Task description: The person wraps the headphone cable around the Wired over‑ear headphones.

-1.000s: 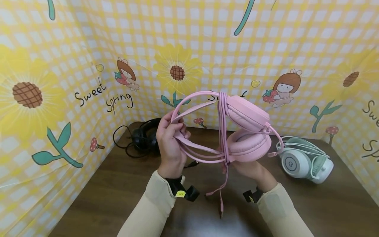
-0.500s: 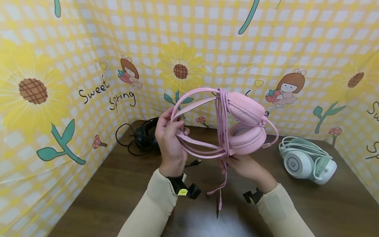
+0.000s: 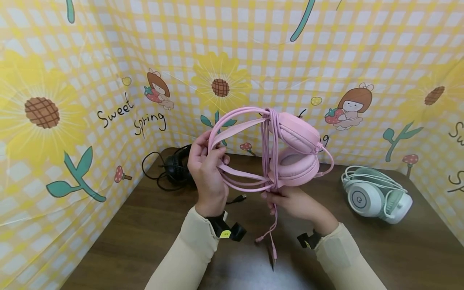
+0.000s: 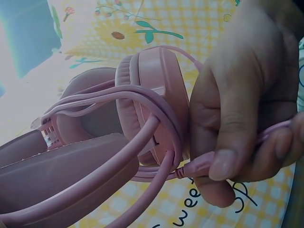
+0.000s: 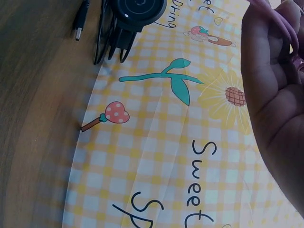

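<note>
A pair of pink headphones is held up above the table, ear cups to the right. My left hand grips the headband at its left end. Pink cable is wound several times around the headband arms beside the cups. Below the lower cup, my right hand pinches the cable; in the left wrist view its thumb and fingers hold a thick pink cable piece. Two short pink plug ends dangle below that hand. At the right wrist view's edge, the right hand partly shows against pink cable.
Black headphones with a looped cord lie at the back left, partly behind the left hand. Their black plug rests on the brown table. White and green headphones lie at the right. Yellow checked cloth stands behind.
The pink headphones have moved slightly left and up, ear cups most. My right hand has shifted a little left with the cable. The wound cable strands look more spread apart.
</note>
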A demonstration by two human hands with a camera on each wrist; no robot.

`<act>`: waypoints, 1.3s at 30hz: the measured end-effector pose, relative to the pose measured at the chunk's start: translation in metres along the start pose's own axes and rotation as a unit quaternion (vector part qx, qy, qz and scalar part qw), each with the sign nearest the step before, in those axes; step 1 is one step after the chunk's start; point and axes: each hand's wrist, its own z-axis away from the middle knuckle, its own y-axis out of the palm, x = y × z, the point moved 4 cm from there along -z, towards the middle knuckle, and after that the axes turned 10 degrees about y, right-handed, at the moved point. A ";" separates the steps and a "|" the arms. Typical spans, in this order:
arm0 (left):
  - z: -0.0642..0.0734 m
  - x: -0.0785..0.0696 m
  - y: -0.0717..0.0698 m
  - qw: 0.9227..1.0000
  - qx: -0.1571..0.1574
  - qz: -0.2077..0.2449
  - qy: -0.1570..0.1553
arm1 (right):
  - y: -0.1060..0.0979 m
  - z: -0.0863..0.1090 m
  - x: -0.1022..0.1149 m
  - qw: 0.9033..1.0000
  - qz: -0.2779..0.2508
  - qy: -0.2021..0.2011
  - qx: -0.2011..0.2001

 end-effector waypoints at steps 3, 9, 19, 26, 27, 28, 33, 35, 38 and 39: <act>0.001 -0.001 -0.001 1.000 0.006 -0.008 0.011 | 0.001 -0.001 -0.001 1.000 0.002 0.007 0.008; 0.001 -0.002 0.002 0.999 0.016 -0.016 0.037 | -0.001 -0.001 0.000 0.999 0.029 0.014 0.028; 0.002 -0.001 0.005 0.997 0.026 -0.040 0.063 | 0.002 -0.001 -0.003 0.998 0.038 0.002 0.048; 0.002 0.001 0.003 0.995 0.028 -0.059 0.074 | 0.006 0.002 -0.005 0.997 0.016 0.015 0.070; 0.002 0.001 0.002 0.994 0.028 -0.065 0.077 | 0.007 0.002 -0.005 0.997 0.018 0.018 0.073; 0.002 0.002 0.001 0.994 0.028 -0.072 0.081 | 0.007 0.002 -0.005 0.997 0.024 0.020 0.074; 0.000 0.002 -0.004 0.991 0.020 -0.096 0.095 | 0.006 0.004 -0.006 0.996 0.054 0.026 0.073; -0.001 0.002 -0.005 0.990 0.017 -0.099 0.100 | 0.005 0.005 -0.006 0.995 0.056 0.027 0.076; -0.004 -0.001 -0.005 0.988 0.019 -0.102 0.114 | 0.002 0.005 -0.003 0.995 0.051 0.026 0.077; -0.006 -0.001 -0.004 0.987 0.022 -0.103 0.118 | 0.001 0.005 -0.002 0.996 0.053 0.025 0.074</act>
